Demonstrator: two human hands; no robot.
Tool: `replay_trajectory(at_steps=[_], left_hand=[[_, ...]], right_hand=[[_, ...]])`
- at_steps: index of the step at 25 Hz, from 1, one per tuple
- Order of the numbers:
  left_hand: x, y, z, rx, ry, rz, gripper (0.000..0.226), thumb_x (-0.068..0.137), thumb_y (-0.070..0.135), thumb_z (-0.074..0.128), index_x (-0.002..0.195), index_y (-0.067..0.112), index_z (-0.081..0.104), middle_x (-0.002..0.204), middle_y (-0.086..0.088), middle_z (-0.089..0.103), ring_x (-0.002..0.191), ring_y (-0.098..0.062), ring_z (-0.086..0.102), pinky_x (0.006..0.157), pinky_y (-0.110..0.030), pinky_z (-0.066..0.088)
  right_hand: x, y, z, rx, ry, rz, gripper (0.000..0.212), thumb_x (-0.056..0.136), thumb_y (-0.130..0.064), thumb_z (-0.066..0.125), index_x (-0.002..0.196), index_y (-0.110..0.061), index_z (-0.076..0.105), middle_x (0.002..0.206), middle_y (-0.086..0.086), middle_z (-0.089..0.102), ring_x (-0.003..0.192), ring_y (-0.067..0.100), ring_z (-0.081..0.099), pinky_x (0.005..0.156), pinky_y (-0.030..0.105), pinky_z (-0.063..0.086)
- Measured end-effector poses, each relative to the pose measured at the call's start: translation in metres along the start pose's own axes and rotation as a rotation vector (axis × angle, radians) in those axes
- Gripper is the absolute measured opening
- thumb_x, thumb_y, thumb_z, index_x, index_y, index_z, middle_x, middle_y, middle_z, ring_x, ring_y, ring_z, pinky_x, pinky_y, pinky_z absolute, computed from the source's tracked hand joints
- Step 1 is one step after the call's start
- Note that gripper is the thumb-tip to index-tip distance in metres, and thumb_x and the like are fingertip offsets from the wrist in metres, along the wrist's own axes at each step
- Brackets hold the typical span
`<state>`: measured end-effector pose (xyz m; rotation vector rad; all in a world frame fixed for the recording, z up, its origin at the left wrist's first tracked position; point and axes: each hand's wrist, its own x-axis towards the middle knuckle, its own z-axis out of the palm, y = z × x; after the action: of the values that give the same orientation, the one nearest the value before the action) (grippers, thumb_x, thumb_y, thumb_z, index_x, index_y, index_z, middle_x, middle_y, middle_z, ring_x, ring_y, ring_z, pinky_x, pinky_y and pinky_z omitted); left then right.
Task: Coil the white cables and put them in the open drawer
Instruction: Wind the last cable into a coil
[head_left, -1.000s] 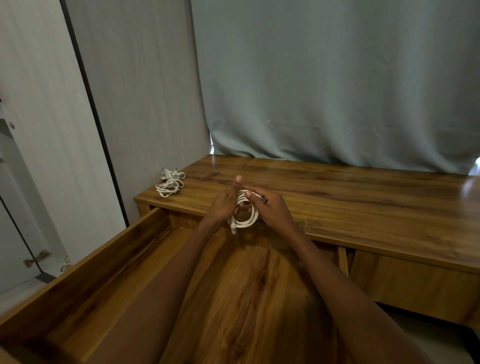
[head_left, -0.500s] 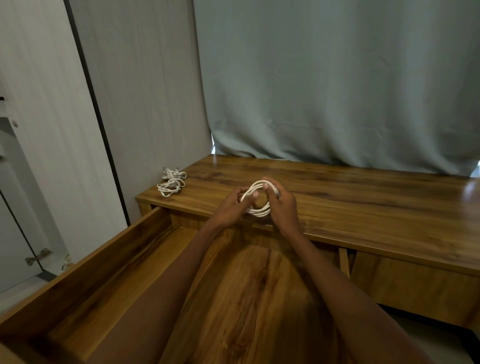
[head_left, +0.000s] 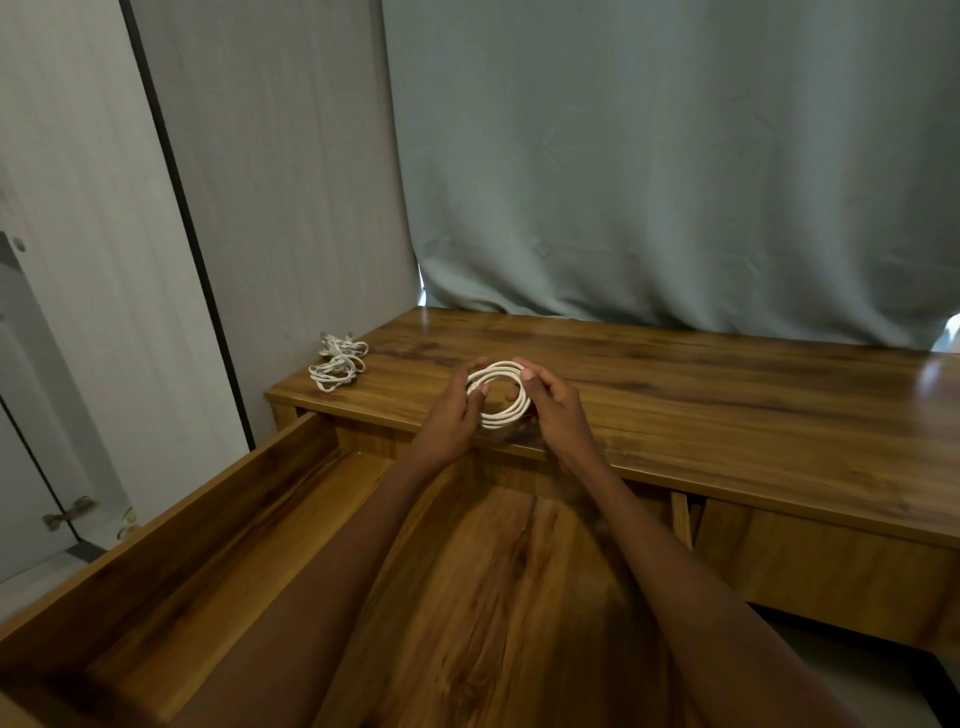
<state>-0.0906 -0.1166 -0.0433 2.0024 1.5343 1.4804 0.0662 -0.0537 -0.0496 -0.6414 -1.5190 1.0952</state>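
Coil's flipped up into a full ring since a second ago.
Your left hand (head_left: 451, 415) and right hand (head_left: 553, 410) pinch the white cable coil (head_left: 500, 394); your arms hide much of the open drawer (head_left: 218, 525).

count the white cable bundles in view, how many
3, it seems. One coiled cable is held between the left hand and right hand. Two loose bundles, front and back, lie at the desktop's far-left corner, touching, so the split is uncertain.

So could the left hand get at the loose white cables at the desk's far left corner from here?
Probably yes. The loose cables lie in the open on the desk top, nothing between them and the left hand. But that hand shares its grip on the coiled cable with the right hand.
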Motion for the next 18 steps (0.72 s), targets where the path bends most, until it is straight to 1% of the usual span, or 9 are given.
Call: replay_trajectory(at_steps=[1, 3, 5, 7, 11, 14, 16, 17, 18], left_hand=[[-0.002, -0.002, -0.004, 0.004, 0.009, 0.002, 0.034, 0.106, 0.022, 0.041, 0.14, 0.016, 0.04, 0.126, 0.001, 0.059, 0.1, 0.009, 0.059, 0.083, -0.007, 0.044], [-0.005, -0.007, -0.012, 0.021, 0.034, 0.022, 0.029, 0.106, 0.021, 0.041, 0.135, 0.018, 0.043, 0.124, 0.003, 0.06, 0.104, 0.014, 0.057, 0.086, -0.008, 0.043], [-0.006, -0.013, -0.021, 0.04, 0.03, 0.045, 0.028, 0.106, 0.021, 0.042, 0.133, 0.018, 0.047, 0.124, 0.004, 0.062, 0.111, 0.008, 0.057, 0.092, -0.013, 0.043], [-0.007, -0.017, -0.03, 0.068, 0.002, 0.056, 0.031, 0.106, 0.022, 0.042, 0.135, 0.019, 0.049, 0.125, 0.003, 0.063, 0.113, -0.001, 0.059, 0.092, -0.016, 0.045], [-0.011, -0.018, -0.04, 0.127, -0.027, 0.05, 0.033, 0.106, 0.021, 0.042, 0.138, 0.02, 0.05, 0.119, 0.005, 0.064, 0.098, 0.006, 0.06, 0.08, -0.009, 0.042], [-0.014, -0.023, -0.044, 0.118, -0.042, 0.044, 0.033, 0.106, 0.021, 0.042, 0.138, 0.02, 0.049, 0.124, 0.005, 0.062, 0.108, -0.004, 0.061, 0.088, -0.016, 0.045], [-0.016, -0.027, -0.046, 0.12, -0.063, 0.029, 0.033, 0.106, 0.022, 0.043, 0.139, 0.019, 0.048, 0.124, 0.003, 0.063, 0.111, -0.01, 0.062, 0.09, -0.02, 0.047], [-0.017, -0.027, -0.046, 0.124, -0.079, 0.022, 0.033, 0.106, 0.024, 0.043, 0.138, 0.019, 0.047, 0.123, 0.002, 0.064, 0.11, -0.01, 0.062, 0.09, -0.022, 0.048], [-0.019, -0.026, -0.047, 0.127, -0.096, 0.018, 0.032, 0.106, 0.026, 0.043, 0.136, 0.019, 0.046, 0.121, 0.002, 0.064, 0.107, -0.01, 0.063, 0.088, -0.023, 0.049]], right_hand=[[-0.001, -0.001, 0.001, 0.013, -0.042, 0.025, 0.032, 0.107, -0.022, 0.05, 0.134, -0.015, 0.064, 0.115, 0.004, 0.074, 0.095, 0.014, 0.069, 0.077, 0.026, 0.058], [-0.003, -0.004, 0.003, 0.091, -0.122, 0.106, 0.033, 0.108, -0.023, 0.048, 0.136, -0.018, 0.063, 0.115, 0.005, 0.074, 0.092, 0.019, 0.071, 0.072, 0.033, 0.062], [-0.004, -0.006, 0.004, 0.164, -0.187, 0.179, 0.034, 0.107, -0.019, 0.048, 0.138, -0.015, 0.062, 0.119, 0.009, 0.073, 0.095, 0.021, 0.072, 0.072, 0.032, 0.063], [-0.006, -0.008, 0.004, 0.181, -0.239, 0.225, 0.034, 0.107, -0.018, 0.048, 0.139, -0.013, 0.061, 0.119, 0.013, 0.073, 0.096, 0.02, 0.072, 0.076, 0.031, 0.063], [-0.005, -0.008, 0.005, 0.199, -0.325, 0.298, 0.032, 0.107, -0.014, 0.048, 0.136, -0.012, 0.061, 0.118, 0.014, 0.073, 0.097, 0.02, 0.072, 0.081, 0.032, 0.063], [-0.003, -0.008, 0.004, 0.257, -0.4, 0.35, 0.034, 0.103, -0.004, 0.052, 0.134, -0.012, 0.061, 0.117, 0.012, 0.073, 0.1, 0.02, 0.071, 0.086, 0.03, 0.061], [-0.003, -0.009, 0.005, 0.164, -0.418, 0.353, 0.035, 0.099, -0.001, 0.057, 0.133, -0.01, 0.063, 0.112, 0.016, 0.074, 0.095, 0.022, 0.069, 0.084, 0.028, 0.06], [-0.002, -0.008, 0.006, 0.049, -0.402, 0.311, 0.032, 0.098, -0.001, 0.059, 0.128, -0.011, 0.067, 0.105, 0.017, 0.075, 0.087, 0.02, 0.067, 0.078, 0.027, 0.059], [-0.001, -0.007, 0.007, -0.108, -0.363, 0.234, 0.027, 0.098, -0.004, 0.06, 0.121, -0.013, 0.07, 0.097, 0.013, 0.075, 0.079, 0.016, 0.066, 0.072, 0.028, 0.056]])
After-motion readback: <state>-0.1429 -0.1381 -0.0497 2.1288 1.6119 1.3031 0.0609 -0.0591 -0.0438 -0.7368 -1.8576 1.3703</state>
